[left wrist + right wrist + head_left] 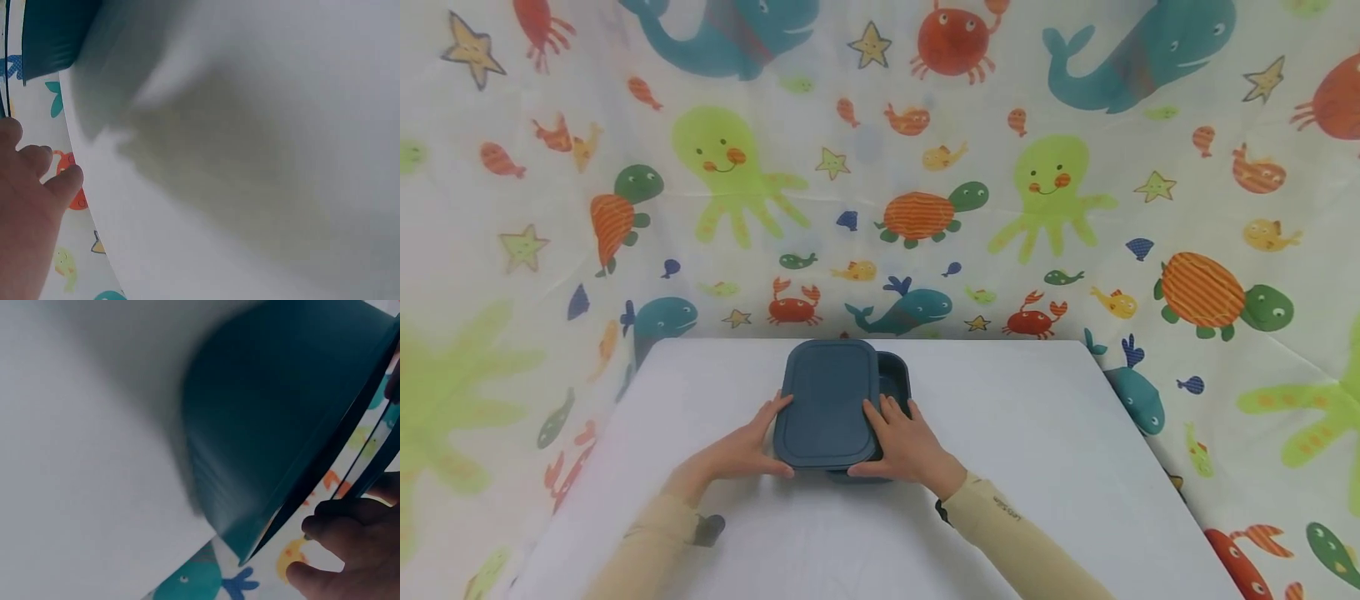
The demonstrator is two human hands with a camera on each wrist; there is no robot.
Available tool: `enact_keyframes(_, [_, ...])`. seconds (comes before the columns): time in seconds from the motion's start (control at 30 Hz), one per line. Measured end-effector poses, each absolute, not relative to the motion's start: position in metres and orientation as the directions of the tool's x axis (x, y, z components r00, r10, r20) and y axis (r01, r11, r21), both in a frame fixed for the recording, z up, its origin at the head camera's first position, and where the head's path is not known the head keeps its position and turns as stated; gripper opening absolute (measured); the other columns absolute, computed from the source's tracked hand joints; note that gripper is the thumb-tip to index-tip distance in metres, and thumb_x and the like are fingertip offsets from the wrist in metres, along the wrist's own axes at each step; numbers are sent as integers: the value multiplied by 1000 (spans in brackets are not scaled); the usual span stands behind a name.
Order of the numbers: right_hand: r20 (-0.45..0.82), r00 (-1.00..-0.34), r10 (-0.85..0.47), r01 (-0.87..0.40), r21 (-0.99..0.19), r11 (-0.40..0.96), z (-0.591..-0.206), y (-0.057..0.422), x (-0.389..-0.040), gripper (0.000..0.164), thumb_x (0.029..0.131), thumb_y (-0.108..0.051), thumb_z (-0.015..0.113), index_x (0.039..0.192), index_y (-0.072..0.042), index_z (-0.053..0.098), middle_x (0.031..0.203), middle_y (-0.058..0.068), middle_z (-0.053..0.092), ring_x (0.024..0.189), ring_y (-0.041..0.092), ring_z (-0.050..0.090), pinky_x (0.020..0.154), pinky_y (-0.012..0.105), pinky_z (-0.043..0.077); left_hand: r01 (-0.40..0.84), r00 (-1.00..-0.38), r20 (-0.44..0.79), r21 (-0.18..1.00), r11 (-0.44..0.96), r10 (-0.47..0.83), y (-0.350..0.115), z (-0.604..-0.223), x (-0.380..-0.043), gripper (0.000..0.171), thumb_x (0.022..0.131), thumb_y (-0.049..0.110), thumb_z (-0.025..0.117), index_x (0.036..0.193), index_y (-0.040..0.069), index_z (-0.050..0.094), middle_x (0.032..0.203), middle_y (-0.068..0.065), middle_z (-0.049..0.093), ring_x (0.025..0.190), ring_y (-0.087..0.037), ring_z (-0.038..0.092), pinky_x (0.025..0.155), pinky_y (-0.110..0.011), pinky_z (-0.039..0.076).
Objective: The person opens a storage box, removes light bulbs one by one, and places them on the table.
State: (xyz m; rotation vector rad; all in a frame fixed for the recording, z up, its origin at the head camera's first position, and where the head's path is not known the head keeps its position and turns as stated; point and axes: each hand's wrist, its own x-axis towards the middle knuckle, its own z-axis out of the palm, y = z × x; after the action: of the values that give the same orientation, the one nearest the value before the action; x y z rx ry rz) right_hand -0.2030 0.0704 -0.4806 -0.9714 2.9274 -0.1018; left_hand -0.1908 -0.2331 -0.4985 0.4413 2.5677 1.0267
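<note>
A dark blue rectangular lid (pixel 827 404) is held between both hands above a matching blue container (pixel 895 375), offset to its left. The left hand (pixel 747 446) grips the lid's left edge, thumb near the front corner. At the lid's right edge, the right hand (pixel 906 446) holds on with fingers spread over the rim. In the right wrist view, a gap shows between the lid (pixel 377 459) and the container's rim, with the right hand (pixel 359 544) beside it. The left wrist view shows part of the container (pixel 56 40) and the left hand (pixel 28 194).
The container stands on a white table (pixel 1015 467), towards its far edge. Behind and beside the table hangs a white curtain (pixel 865 150) printed with sea animals. Beige sleeves (pixel 1015 533) cover the forearms.
</note>
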Motion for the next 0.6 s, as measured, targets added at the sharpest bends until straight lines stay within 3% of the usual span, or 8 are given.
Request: enact_keyframes(0.6, [26, -772, -636, -636, -45, 770, -478, 28, -193, 105, 76, -81, 54, 151, -9, 36, 151, 17, 40, 140, 29, 38, 113, 59, 27, 154, -911, -183, 680, 717, 369, -273, -491, -172, 120, 72, 38, 87, 157, 14, 5, 160, -26, -2, 143, -51, 9, 109, -67, 22])
